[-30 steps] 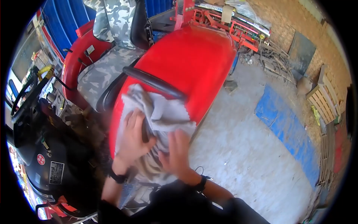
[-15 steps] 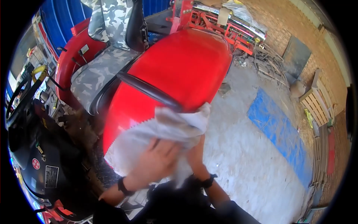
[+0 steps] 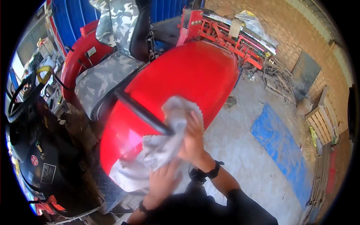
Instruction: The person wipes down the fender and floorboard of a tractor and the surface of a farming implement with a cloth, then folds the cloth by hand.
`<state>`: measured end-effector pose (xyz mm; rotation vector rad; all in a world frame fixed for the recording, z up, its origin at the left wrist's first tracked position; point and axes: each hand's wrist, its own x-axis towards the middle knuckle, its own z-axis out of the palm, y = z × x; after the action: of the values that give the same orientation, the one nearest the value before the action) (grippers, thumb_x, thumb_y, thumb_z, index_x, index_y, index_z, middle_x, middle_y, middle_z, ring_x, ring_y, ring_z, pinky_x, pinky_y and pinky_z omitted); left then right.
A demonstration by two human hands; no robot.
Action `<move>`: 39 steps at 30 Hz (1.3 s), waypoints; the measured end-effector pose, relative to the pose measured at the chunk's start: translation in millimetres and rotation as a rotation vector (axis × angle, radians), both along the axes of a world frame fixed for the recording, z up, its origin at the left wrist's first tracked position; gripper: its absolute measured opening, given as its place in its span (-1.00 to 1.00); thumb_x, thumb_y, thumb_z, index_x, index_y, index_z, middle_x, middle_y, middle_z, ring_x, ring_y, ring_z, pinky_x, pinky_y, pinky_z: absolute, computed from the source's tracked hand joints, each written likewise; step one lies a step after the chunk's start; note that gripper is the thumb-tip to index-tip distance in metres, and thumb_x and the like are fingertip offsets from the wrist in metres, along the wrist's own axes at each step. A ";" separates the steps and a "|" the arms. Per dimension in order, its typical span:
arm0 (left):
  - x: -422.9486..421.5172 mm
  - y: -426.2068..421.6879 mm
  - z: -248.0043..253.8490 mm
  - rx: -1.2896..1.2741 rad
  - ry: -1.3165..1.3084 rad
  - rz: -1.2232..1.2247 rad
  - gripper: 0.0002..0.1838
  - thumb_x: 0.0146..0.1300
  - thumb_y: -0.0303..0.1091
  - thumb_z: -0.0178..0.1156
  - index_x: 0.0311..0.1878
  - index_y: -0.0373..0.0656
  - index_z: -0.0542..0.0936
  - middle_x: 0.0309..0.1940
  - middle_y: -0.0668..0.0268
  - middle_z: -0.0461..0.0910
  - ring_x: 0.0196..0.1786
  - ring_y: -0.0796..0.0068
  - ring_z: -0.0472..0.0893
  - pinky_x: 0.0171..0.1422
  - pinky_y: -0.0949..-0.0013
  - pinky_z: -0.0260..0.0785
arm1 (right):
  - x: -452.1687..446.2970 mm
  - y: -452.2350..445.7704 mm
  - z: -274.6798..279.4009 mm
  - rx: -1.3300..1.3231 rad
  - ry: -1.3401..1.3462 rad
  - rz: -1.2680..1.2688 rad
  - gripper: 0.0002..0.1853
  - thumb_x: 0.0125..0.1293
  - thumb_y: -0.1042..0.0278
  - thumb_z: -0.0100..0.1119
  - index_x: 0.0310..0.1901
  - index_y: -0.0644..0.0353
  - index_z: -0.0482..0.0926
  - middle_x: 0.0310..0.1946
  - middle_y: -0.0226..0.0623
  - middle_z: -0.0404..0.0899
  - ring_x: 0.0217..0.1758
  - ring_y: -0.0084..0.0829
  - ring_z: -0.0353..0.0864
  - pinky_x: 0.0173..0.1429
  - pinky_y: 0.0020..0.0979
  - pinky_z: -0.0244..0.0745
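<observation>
In the head view, the grey cloth (image 3: 159, 150) lies bunched on the red fender (image 3: 178, 77), around the lower end of the black bar (image 3: 144, 114). The right hand (image 3: 193, 140) touches its upper part, fingers extended; the left hand (image 3: 163, 182) touches its lower edge. Blur hides whether either grips. Good handling calls for flatter folds, even palm pressure and cloth kept from snagging on the bar.

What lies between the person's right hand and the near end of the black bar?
A bunched grey cloth lies between the right hand and the black bar, as the head view shows.
</observation>
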<state>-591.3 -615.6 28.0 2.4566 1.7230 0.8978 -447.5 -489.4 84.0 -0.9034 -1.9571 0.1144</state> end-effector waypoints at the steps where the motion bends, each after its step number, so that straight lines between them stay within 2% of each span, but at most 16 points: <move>1: 7.2 2.6 -2.5 -0.076 -0.030 0.068 -0.34 0.01 -0.12 0.41 0.24 0.00 0.54 -0.08 0.28 0.64 -0.07 0.26 0.63 0.16 0.14 0.41 | 4.0 1.5 -4.5 0.029 -0.027 0.016 -0.50 0.03 0.42 0.06 0.05 0.47 0.54 0.15 0.20 0.48 0.33 0.14 0.38 0.55 0.08 0.00; 2: 13.5 10.0 -3.5 0.029 -0.068 0.051 -0.43 -0.01 -0.17 0.44 0.14 0.00 0.60 -0.11 0.31 0.65 -0.11 0.24 0.66 -0.02 0.17 0.51 | 9.6 3.0 -6.3 0.028 -0.033 0.023 -0.47 0.06 0.38 0.02 0.08 0.50 0.52 0.17 0.21 0.47 0.37 0.14 0.35 0.56 0.06 0.00; 3: 20.1 15.0 -5.0 0.027 -0.060 0.049 -0.43 -0.01 -0.17 0.44 0.14 0.00 0.60 -0.11 0.31 0.65 -0.11 0.24 0.66 -0.02 0.17 0.51 | 17.1 6.2 -6.8 0.026 -0.026 0.021 -0.47 0.06 0.38 0.02 0.08 0.50 0.52 0.17 0.21 0.47 0.37 0.14 0.35 0.56 0.06 0.00; 5: 33.1 18.3 -9.6 0.019 -0.047 0.046 -0.32 -0.04 -0.19 0.45 0.21 -0.16 0.52 -0.12 0.10 0.61 -0.10 0.05 0.64 -0.02 0.11 0.50 | 35.2 11.6 -8.8 0.076 -0.002 0.061 -0.44 0.06 0.35 0.00 0.09 0.54 0.51 0.19 0.23 0.46 0.40 0.13 0.32 0.57 0.05 -0.01; 7: 51.0 29.8 -1.6 0.092 0.001 0.048 -0.32 -0.05 -0.22 0.46 0.21 -0.17 0.52 -0.12 0.10 0.64 -0.08 0.05 0.65 0.00 0.09 0.50 | 58.1 25.2 -9.9 0.069 -0.013 0.066 -0.41 0.07 0.32 -0.01 0.11 0.58 0.47 0.22 0.27 0.42 0.43 0.15 0.28 0.59 0.04 -0.04; 9: 68.3 37.1 -1.1 -0.091 -0.096 0.074 -0.32 -0.05 -0.23 0.46 0.21 -0.18 0.53 -0.09 0.07 0.64 -0.02 0.01 0.64 0.12 0.06 0.46 | 80.4 42.0 -12.1 -0.018 -0.003 0.074 -0.37 0.08 0.31 -0.02 0.16 0.60 0.42 0.26 0.34 0.35 0.45 0.19 0.24 0.59 0.06 -0.06; 14: 122.9 77.2 31.7 -0.046 0.061 0.086 -0.24 -0.05 -0.21 0.46 0.28 -0.22 0.50 0.08 -0.01 0.60 0.12 -0.12 0.58 0.26 -0.01 0.38 | 137.5 89.6 -15.5 -0.079 0.019 0.076 -0.34 0.09 0.32 0.04 0.21 0.61 0.36 0.32 0.38 0.24 0.48 0.26 0.14 0.59 0.09 -0.09; 19: 182.7 130.1 57.0 -0.040 0.166 0.059 -0.25 -0.01 -0.15 0.42 0.30 -0.20 0.50 0.08 0.00 0.59 0.16 -0.05 0.56 0.35 -0.19 0.20 | 195.8 145.7 -20.1 -0.139 0.004 0.040 -0.33 0.08 0.35 0.11 0.24 0.59 0.34 0.34 0.39 0.20 0.48 0.30 0.09 0.59 0.10 -0.11; 21: 207.8 147.6 57.1 -0.052 0.197 0.063 -0.27 0.04 -0.14 0.40 0.31 -0.19 0.50 0.06 0.00 0.60 0.12 0.00 0.58 0.37 -0.20 0.16 | 212.1 170.5 -24.8 -0.086 0.178 -0.038 -0.33 0.09 0.35 0.13 0.25 0.54 0.34 0.34 0.37 0.21 0.46 0.31 0.10 0.58 0.10 -0.09; 22: 217.2 158.1 48.7 -0.015 0.220 0.059 -0.27 0.07 -0.15 0.39 0.33 -0.18 0.47 0.10 0.01 0.57 0.17 0.01 0.54 0.38 -0.17 0.15 | 227.9 190.4 -29.8 -0.039 0.011 -0.041 -0.40 0.14 0.35 0.11 0.25 0.41 0.39 0.31 0.25 0.29 0.45 0.26 0.15 0.55 0.09 -0.04; 25: 258.3 188.9 63.3 0.035 0.181 0.082 -0.24 0.07 -0.17 0.38 0.37 -0.17 0.42 0.15 0.02 0.50 0.24 0.00 0.46 0.39 -0.14 0.14 | 258.3 224.4 -31.9 0.027 0.079 -0.060 -0.46 0.21 0.36 0.07 0.25 0.30 0.42 0.27 0.14 0.37 0.41 0.19 0.24 0.51 0.02 0.07; 26: 266.1 196.4 60.8 0.029 0.169 0.075 -0.23 0.08 -0.21 0.35 0.40 -0.16 0.38 0.20 0.03 0.44 0.28 0.00 0.41 0.38 -0.12 0.13 | 268.0 231.7 -38.2 0.037 0.068 -0.043 -0.46 0.21 0.36 0.07 0.25 0.30 0.42 0.27 0.14 0.37 0.41 0.19 0.24 0.51 0.02 0.07; 28: 278.8 207.2 61.3 0.055 0.165 0.088 -0.24 0.08 -0.23 0.33 0.40 -0.15 0.38 0.19 0.02 0.44 0.28 0.00 0.41 0.38 -0.10 0.14 | 287.0 247.1 -49.3 -0.180 0.262 -0.082 -0.52 0.29 0.29 0.08 0.21 0.33 0.45 0.26 0.12 0.41 0.38 0.12 0.29 0.49 -0.07 0.13; 31: 281.8 212.7 49.9 0.046 0.179 0.100 -0.29 0.11 -0.26 0.30 0.37 -0.15 0.38 0.16 0.02 0.46 0.28 0.02 0.41 0.38 -0.05 0.16 | 303.5 249.3 -54.5 -0.206 0.282 -0.149 -0.53 0.30 0.38 0.03 0.24 0.32 0.43 0.23 0.13 0.44 0.34 0.14 0.35 0.41 -0.13 0.25; 38: 261.1 190.7 47.6 0.067 0.062 0.015 -0.46 0.11 -0.28 0.30 0.17 -0.26 0.47 0.07 0.05 0.51 0.22 0.05 0.46 0.33 0.06 0.25 | 288.3 212.1 -40.8 -0.326 0.238 -0.153 -0.55 0.33 0.33 0.04 0.21 0.35 0.45 0.20 0.11 0.48 0.30 0.11 0.43 0.37 -0.18 0.30; 39: 254.6 183.7 47.6 0.071 0.050 0.018 -0.46 0.11 -0.28 0.30 0.17 -0.26 0.47 0.07 0.05 0.51 0.22 0.05 0.46 0.33 0.06 0.25 | 281.3 211.0 -43.5 -0.309 0.334 -0.086 -0.55 0.33 0.32 0.04 0.21 0.36 0.45 0.20 0.10 0.48 0.30 0.08 0.43 0.37 -0.18 0.29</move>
<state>-336.7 -431.9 75.6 2.5325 1.7616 0.9232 -166.2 -278.4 40.5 -1.0895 -1.6113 0.4976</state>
